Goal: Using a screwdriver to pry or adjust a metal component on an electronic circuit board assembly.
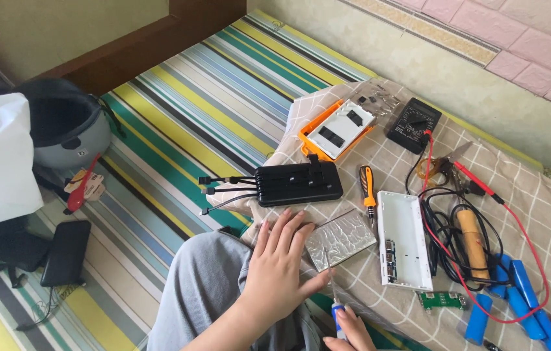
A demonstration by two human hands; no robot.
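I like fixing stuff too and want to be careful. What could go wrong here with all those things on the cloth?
The right hand holds a thin pointed tool close to the left hand, so a slip might poke a finger. The silver pack under the fingertips may be a battery cell; if so, pricking it could be dangerous. Loose blue cylinders lie among tangled wires and could roll or snag.

A striped mat (178, 123) in green, yellow, blue and white covers the floor, lit by soft daylight. A checked beige cloth (535, 214) lies over its right part. A dark wooden frame (152, 39) runs along the top, and a pale wall with pink brick-pattern panels (516, 32) rises at upper right.
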